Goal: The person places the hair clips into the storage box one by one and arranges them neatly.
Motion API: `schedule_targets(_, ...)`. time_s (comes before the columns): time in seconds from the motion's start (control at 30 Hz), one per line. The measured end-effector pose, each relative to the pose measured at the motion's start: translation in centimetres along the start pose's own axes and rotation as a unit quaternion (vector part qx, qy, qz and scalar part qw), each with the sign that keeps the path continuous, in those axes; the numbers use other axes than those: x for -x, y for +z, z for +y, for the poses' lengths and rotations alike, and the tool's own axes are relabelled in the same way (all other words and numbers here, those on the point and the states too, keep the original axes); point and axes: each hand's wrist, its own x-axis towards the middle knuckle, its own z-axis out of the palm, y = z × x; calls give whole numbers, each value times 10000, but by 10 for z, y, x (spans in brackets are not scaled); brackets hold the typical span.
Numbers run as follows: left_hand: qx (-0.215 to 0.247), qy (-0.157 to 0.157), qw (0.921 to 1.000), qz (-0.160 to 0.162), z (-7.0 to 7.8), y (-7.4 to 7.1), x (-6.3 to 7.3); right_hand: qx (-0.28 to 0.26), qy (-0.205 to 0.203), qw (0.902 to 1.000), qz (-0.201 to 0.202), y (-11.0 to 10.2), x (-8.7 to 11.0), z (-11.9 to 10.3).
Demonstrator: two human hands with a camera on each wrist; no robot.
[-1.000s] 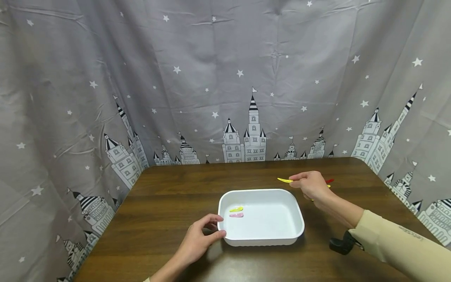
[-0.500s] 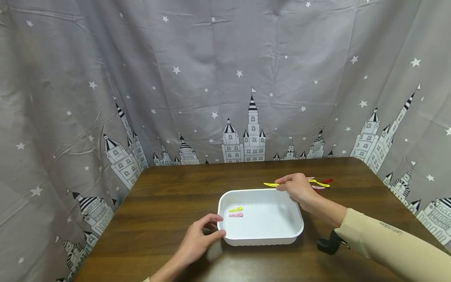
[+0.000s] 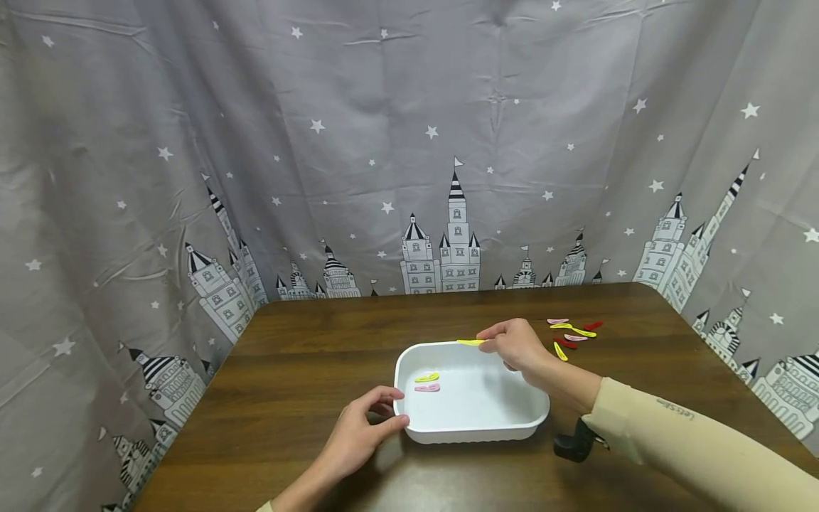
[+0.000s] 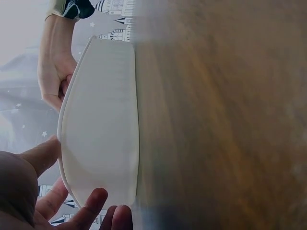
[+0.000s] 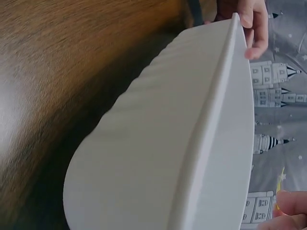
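A yellow snap hair clip [image 3: 470, 342] is pinched between the thumb and fingers of my right hand [image 3: 520, 345], above the far rim of a white tray [image 3: 472, 431]. In the right wrist view, only the thin edge of this clip [image 5: 279, 191] shows by the fingertips. My left hand [image 3: 358, 432] holds the tray's left rim, with curled fingers and thumb at the edge. Inside the tray, on the left, a yellow hair clip [image 3: 426, 377] lies just beyond a pink one [image 3: 427, 387].
Several pink, yellow and red hair clips [image 3: 571, 328] lie loosely grouped on the wooden table [image 3: 307, 370], right of the tray. A grey curtain [image 3: 358, 171] with castles and stars hangs behind the table. A black device [image 3: 576, 441] is strapped at the right wrist.
My right hand has moved left with the yellow hair clip, from beyond the tray's right corner to over its far rim. The loose clips are now uncovered. My left hand stays put.
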Motion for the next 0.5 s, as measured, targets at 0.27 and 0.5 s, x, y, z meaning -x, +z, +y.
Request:
schedule_targets(0.27,1,-12,10000,-25,0,-1,0,45,17,10000,17,18,1,0)
schedule_targets(0.5,-11,29,10000,-27,0,-1,0,39,15,9999,-99,33,0,3)
